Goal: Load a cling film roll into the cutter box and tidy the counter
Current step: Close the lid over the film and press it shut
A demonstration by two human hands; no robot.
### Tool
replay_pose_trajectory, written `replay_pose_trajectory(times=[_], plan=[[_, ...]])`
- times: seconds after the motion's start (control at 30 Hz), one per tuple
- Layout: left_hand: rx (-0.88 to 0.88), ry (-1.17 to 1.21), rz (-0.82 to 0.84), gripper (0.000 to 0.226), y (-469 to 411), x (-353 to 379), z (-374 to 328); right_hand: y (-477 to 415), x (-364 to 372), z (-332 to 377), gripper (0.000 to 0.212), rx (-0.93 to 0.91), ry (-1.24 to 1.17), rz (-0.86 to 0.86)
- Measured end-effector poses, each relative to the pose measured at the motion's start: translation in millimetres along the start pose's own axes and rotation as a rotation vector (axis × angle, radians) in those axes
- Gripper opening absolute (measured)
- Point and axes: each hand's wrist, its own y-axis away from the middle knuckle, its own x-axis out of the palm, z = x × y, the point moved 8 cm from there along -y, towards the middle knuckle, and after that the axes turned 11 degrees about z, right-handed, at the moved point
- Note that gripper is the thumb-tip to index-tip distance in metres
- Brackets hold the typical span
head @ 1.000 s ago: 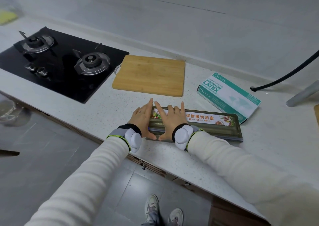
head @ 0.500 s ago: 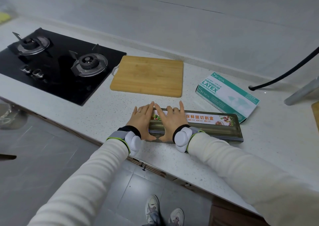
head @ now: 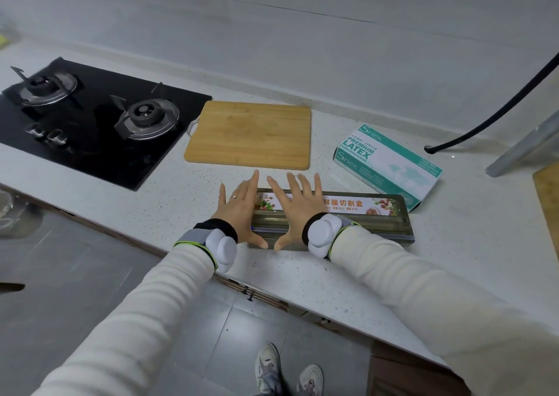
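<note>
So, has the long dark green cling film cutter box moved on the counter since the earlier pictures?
No. The long dark green cutter box keeps its place beside the teal and white glove box.

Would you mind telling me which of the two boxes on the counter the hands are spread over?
The long, dark cling film cutter box at the counter's front edge; both hands sit over its left end. The teal-and-white latex glove box behind it is untouched.

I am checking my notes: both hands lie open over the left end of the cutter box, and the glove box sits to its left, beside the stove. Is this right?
Not quite. In the head view the glove box sits behind the right end of the cutter box, far from the stove. Both open hands, left hand and right hand, are over its left end.
</note>
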Motion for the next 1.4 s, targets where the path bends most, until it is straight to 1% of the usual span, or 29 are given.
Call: replay_pose_trajectory(times=[0.07,0.13,0.3,0.43,0.57,0.67,1.03,1.13,1.3,1.4], plan=[[-0.02,-0.015,-0.003,0.154,-1.3,-4.1,-5.3,8.4,-0.8,-19.4,0.143,0.007,-0.035,-0.026],[0.002,-0.034,-0.004,0.154,-5.8,-7.6,-21.8,20.8,0.4,-45.2,0.143,0.031,-0.064,-0.013],[0.173,-0.107,-0.014,0.15,-24.6,-9.8,-107.8,63.4,14.5,-119.3,0.141,0.134,-0.085,0.072],[0.232,-0.17,0.003,0.147,-38.4,-2.7,-162.1,88.6,28.3,-160.2,0.141,0.2,-0.068,0.098],[0.234,-0.261,0.035,0.143,-51.4,10.1,-200.8,104.6,40.3,-186.0,0.141,0.209,-0.066,0.113],[0.2,-0.303,0.055,0.142,-59.5,16.2,-209.5,105.1,43.5,-189.4,0.139,0.19,-0.042,0.103],[0.135,-0.35,-0.018,0.147,-73.3,19.9,-220.7,95.0,47.4,-189.3,0.138,0.114,-0.082,0.013],[0.121,-0.369,-0.028,0.144,-72.3,19.5,-221.6,94.5,46.2,-187.7,0.139,0.083,-0.071,0.005],[0.125,-0.396,-0.018,0.138,-71.0,19.7,-223.4,93.3,45.1,-185.3,0.137,0.071,-0.047,0.024],[0.129,-0.412,-0.028,0.136,-69.4,17.8,-224.6,93.3,44.3,-185.2,0.136,0.067,-0.029,0.007]])
